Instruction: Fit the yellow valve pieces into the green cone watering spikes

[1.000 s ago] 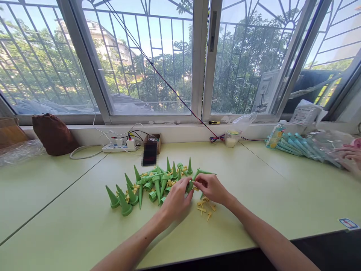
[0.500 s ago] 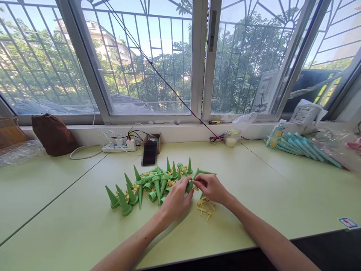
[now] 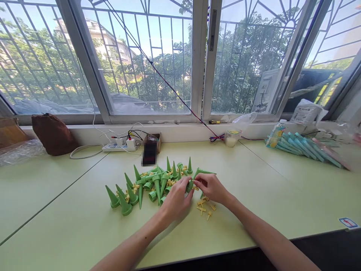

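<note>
My left hand (image 3: 177,200) is closed around the ribbed cap end of a green plastic spike (image 3: 190,186). Fingertips of my right hand (image 3: 213,188) pinch together right at the top of that same cap; whatever small piece they hold is mostly hidden. Just below my right hand lie several small yellow T-shaped plastic fittings (image 3: 201,209). To the left and beyond my left hand spreads a heap of green cone spikes (image 3: 156,183), some standing point up, others on their sides, with more yellow fittings among them.
Along the window wall stand a brown drawstring bag (image 3: 53,134), a white power strip (image 3: 120,146) with cables, a small box (image 3: 158,143) and a lidded plastic cup (image 3: 231,139). At right are a bottle (image 3: 275,134) and a stack of light-blue packets (image 3: 304,146).
My hands hold nearly the same pose at the spike. At the far right edge, a pink item and clear plastic have shifted, partly out of view.
</note>
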{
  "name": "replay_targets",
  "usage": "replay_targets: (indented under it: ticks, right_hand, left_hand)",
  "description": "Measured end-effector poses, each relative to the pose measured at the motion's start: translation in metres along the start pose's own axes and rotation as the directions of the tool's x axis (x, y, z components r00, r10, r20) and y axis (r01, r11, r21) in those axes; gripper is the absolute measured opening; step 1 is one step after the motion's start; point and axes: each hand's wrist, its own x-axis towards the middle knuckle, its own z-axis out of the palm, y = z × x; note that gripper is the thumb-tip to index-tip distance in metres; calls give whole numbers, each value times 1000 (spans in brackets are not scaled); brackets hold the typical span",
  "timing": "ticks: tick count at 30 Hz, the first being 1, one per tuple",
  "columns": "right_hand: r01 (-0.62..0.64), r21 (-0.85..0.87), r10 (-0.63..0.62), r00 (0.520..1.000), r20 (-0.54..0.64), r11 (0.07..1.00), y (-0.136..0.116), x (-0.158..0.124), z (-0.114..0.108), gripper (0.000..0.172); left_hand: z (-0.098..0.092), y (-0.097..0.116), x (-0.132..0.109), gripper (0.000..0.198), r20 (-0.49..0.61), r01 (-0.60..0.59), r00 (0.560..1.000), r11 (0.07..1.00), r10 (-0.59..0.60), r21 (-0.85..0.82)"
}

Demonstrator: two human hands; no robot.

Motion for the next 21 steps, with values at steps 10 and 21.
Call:
replay_targets:
  ticks: [10, 21]
  right_hand:
    - [-1, -8, 1, 1000, 6, 1000, 0, 0, 0, 19]
    - [-5, 28, 6, 1000, -1, 1000, 2, 1, 0, 19]
  left_hand:
    - [1, -1, -1, 32, -8, -11, 1000, 1000, 12, 19]
    - [0, 1, 0, 31, -8, -10, 1000, 1000, 10, 28]
